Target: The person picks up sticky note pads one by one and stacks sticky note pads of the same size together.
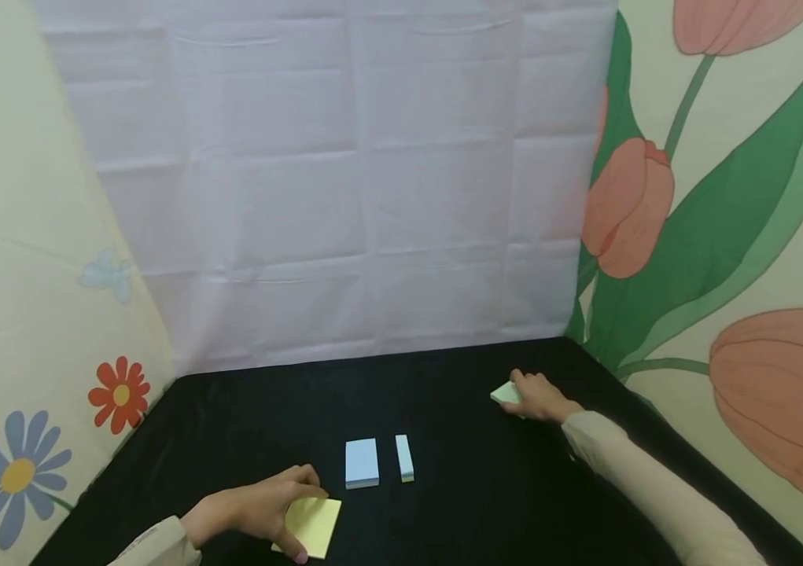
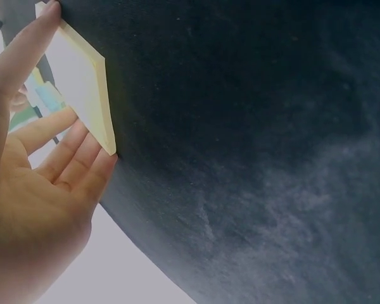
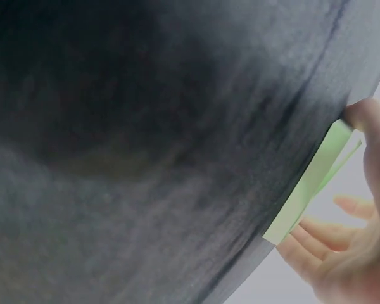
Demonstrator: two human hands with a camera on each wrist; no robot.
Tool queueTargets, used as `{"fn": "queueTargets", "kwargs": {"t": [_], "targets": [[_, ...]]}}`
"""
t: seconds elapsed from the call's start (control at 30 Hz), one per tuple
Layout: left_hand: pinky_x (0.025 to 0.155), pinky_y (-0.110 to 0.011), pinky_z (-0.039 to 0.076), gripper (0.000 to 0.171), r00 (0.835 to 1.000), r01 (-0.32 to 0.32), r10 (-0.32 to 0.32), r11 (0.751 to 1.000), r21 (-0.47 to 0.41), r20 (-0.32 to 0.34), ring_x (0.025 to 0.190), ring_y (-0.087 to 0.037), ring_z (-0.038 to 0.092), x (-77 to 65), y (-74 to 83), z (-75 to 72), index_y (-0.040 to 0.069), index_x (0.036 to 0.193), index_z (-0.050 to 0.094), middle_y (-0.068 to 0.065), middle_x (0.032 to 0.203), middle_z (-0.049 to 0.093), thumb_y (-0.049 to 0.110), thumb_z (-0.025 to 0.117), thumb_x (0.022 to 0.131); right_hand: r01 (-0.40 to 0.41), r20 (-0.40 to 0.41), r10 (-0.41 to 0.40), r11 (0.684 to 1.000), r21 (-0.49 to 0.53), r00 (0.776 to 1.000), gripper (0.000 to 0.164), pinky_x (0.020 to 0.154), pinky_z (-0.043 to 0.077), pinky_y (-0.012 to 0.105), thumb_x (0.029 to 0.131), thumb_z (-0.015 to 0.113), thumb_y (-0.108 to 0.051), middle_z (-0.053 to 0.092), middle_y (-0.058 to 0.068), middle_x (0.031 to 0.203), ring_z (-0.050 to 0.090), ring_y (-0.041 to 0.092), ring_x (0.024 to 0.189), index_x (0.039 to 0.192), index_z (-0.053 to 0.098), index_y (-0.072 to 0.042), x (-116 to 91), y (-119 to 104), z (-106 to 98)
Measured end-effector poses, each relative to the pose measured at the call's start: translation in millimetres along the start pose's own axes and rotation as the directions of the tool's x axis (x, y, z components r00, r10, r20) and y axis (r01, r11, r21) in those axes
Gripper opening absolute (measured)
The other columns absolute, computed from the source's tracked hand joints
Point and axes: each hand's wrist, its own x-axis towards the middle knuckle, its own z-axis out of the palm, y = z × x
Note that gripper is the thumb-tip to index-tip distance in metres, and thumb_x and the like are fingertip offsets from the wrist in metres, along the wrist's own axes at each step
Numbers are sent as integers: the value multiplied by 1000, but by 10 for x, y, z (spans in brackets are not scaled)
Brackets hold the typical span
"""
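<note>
Near the front of the black table, my left hand (image 1: 263, 503) grips a square yellow sticky note pad (image 1: 318, 525) by opposite edges, thumb on the near side and fingers on the far side. The left wrist view shows the thickness of this yellow pad (image 2: 92, 88) between thumb and fingertips. Farther back on the right, my right hand (image 1: 541, 398) holds a pale green sticky note pad (image 1: 504, 392) at its edges. In the right wrist view, the green pad (image 3: 304, 190) lies against the table, and one top sheet lifts slightly away from it.
A light blue sticky note pad (image 1: 362, 461) lies at the table's middle, right of the left hand. Beside it is a narrow blue strip pad (image 1: 404, 456) with a yellowish lower layer. A white cloth (image 1: 373, 196) hangs behind the black table (image 1: 458, 511); flowered cloths flank both sides.
</note>
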Motion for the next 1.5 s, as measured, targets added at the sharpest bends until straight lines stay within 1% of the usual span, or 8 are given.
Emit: {"fn": "queueTargets", "kwargs": {"t": [0.13, 0.37, 0.53, 0.7, 0.87, 1.2, 1.5], "targets": [[68, -19, 39, 72, 1000, 15, -15, 1000, 16, 6, 90, -8, 38, 24, 5, -1, 18, 122, 51, 11, 108, 37, 58, 67, 64, 12, -7, -12, 1000, -21, 1000, 50, 50, 38, 31, 75, 65, -38, 48, 7, 72, 45, 17, 57, 100, 46, 1, -6, -2, -28], [67, -19, 39, 71, 1000, -10, 10, 1000, 27, -1, 90, -7, 37, 32, 43, -23, 16, 121, 52, 10, 107, 38, 56, 67, 65, 17, -14, -18, 1000, -23, 1000, 50, 49, 37, 29, 74, 66, -37, 47, 5, 69, 44, 15, 54, 98, 46, 2, -11, 2, -50], [67, -19, 39, 70, 1000, -4, 4, 1000, 25, 4, 90, -7, 37, 23, 54, -22, 16, 121, 52, 10, 106, 38, 55, 68, 65, 15, -7, -15, 1000, -18, 1000, 51, 48, 37, 28, 74, 65, -39, 47, 4, 69, 43, 13, 54, 98, 46, 1, -25, 8, -33], [67, -19, 39, 70, 1000, -10, 10, 999, 32, -1, 91, -8, 38, 30, 48, -22, 15, 121, 52, 10, 107, 37, 55, 68, 66, 21, -32, -22, 999, -35, 999, 52, 47, 37, 28, 73, 66, -40, 47, 3, 68, 43, 13, 53, 97, 45, 1, -22, 39, -25], [67, -19, 39, 72, 1000, -17, 18, 999, 41, -7, 91, -7, 38, 27, 45, -24, 15, 121, 52, 10, 108, 38, 56, 67, 65, 15, -35, -16, 999, -30, 999, 52, 47, 37, 28, 72, 66, -40, 47, 4, 68, 43, 14, 54, 97, 46, 1, -13, 37, -36], [67, -18, 39, 71, 1000, -5, 5, 999, 41, -6, 90, -8, 38, 24, 68, -28, 15, 121, 52, 10, 107, 38, 56, 67, 65, 14, -47, -15, 1000, -20, 999, 51, 47, 37, 28, 71, 67, -39, 47, 3, 68, 44, 14, 53, 96, 46, 0, -9, 22, -40], [66, -19, 39, 72, 1000, 14, -14, 999, 31, -7, 90, -8, 37, 22, 44, -9, 16, 122, 51, 10, 108, 38, 57, 67, 65, 3, -20, -3, 1000, -22, 1000, 51, 48, 38, 29, 72, 66, -42, 48, 3, 70, 45, 13, 55, 97, 46, -2, 9, 0, -53]]}}
